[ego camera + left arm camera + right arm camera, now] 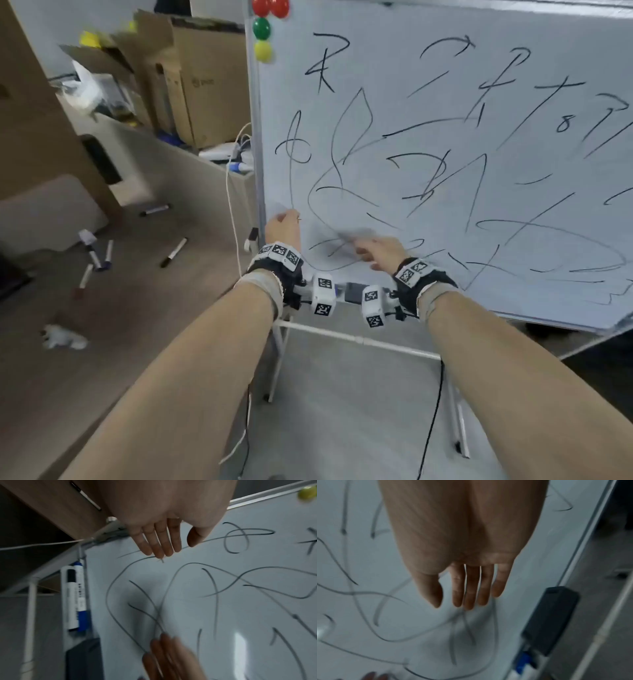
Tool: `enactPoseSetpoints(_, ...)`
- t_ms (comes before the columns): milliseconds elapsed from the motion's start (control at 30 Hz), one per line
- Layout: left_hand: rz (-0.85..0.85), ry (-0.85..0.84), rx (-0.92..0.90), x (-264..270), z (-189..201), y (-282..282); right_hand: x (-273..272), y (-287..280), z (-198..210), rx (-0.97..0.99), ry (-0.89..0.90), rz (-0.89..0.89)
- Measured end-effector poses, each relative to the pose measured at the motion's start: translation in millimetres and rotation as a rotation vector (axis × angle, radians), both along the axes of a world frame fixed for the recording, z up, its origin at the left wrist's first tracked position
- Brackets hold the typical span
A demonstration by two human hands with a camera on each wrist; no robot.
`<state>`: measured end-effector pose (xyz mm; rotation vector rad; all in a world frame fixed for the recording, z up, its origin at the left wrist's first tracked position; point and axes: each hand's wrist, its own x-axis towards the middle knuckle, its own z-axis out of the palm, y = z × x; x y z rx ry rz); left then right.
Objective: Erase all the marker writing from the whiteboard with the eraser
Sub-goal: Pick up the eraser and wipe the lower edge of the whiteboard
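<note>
The whiteboard (pixel 445 212) is covered in black marker scribbles (pixel 428 178). The dark eraser (pixel 551 619) lies on the tray along the board's lower edge, also in the left wrist view as the eraser (pixel 84 658). My left hand (pixel 286 219) is at the board's lower left corner, fingers (pixel 161 547) straight and at the surface, holding nothing. My right hand (pixel 366 253) is just to its right in front of the board, blurred, with straight fingers (pixel 471 595) and nothing in it. The eraser sits below and between both hands.
A black-capped marker (pixel 71 597) and a blue marker (pixel 81 601) lie on the tray beside the eraser. Round magnets (pixel 262 29) sit at the board's top left. Several markers (pixel 173 251) and a crumpled tissue (pixel 63 337) lie on the floor; cardboard boxes (pixel 191 85) stand left.
</note>
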<state>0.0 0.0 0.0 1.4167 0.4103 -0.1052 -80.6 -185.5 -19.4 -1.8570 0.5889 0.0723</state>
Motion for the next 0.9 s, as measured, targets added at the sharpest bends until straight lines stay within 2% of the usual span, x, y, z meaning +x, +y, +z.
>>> enactPoseSetpoints(100, 0.026, 0.018, 0.279, 1, -14, 10, -4, -7, -44, -0.292, 0.145, 0.102)
enactPoseSetpoints(167, 0.022, 0.043, 0.457, 1, -26, 19, -13, -6, -68, -0.332, 0.237, 0.142)
enactPoseSetpoints(233, 0.051, 0.057, 0.528, 6, -35, 23, -16, -3, -84, -0.412, 0.273, 0.160)
enactPoseSetpoints(467, 0.001, 0.015, 0.572, 24, -56, 27, -20, 9, -109, -0.880, 0.489, 0.351)
enactPoseSetpoints(667, -0.041, -0.002, 0.682, 32, -59, 37, -8, 2, -106, -1.117, 0.512, 0.404)
enactPoseSetpoints(800, -0.099, -0.018, 0.717, 41, -59, 43, -13, 0, -113, -1.137, 0.448, 0.385)
enactPoseSetpoints(900, -0.138, 0.003, 0.670, 46, -52, 44, -13, 5, -98, -1.108, 0.398, 0.357)
